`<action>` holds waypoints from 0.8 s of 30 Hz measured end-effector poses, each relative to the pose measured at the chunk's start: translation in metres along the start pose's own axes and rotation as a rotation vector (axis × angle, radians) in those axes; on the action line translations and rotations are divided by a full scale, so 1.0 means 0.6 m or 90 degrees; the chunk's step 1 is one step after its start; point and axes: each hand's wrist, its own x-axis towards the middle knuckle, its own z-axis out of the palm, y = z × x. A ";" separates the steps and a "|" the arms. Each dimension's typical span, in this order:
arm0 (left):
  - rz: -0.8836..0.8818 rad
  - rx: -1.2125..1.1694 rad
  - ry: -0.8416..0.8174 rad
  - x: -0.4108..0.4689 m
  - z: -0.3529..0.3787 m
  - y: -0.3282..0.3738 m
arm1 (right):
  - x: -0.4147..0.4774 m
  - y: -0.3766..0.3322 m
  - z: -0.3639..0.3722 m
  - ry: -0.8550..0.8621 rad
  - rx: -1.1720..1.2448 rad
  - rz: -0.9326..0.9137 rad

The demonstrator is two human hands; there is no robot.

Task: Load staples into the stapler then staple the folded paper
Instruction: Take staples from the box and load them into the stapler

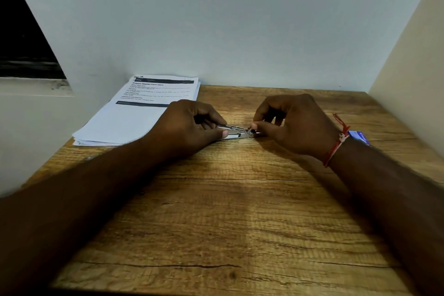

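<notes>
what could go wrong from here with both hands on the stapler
1. The right hand pinches at one end of the small metal stapler while the left hand grips the other; a slip could let it snap onto a fingertip.
2. The paper stack lies by the table edge close to the left hand; a sweep might push it off.

Office-like desk nook: wooden desk (216, 211), printed papers (134, 113), plain walls (216, 19).

My left hand (192, 125): knuckles up, fingers curled, thumb and fingertips pinching one end of the small silver metal stapler (236, 131). My right hand (294, 122): fingers curled, thumb and forefinger pinching its other end. Both forearms bare, converging forward.
</notes>
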 end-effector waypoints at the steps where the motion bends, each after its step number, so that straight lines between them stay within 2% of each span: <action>1: -0.002 -0.001 -0.001 0.000 0.000 0.001 | 0.001 0.001 -0.002 -0.002 -0.001 0.003; 17: -0.021 0.031 0.000 -0.002 -0.003 0.007 | -0.006 -0.006 0.000 -0.027 0.026 0.031; 22: -0.017 0.002 0.001 -0.005 -0.004 0.008 | -0.005 -0.009 -0.023 -0.036 -0.029 0.043; 24: -0.015 -0.014 0.005 -0.006 -0.005 0.009 | 0.000 -0.003 -0.054 -0.053 -0.073 0.093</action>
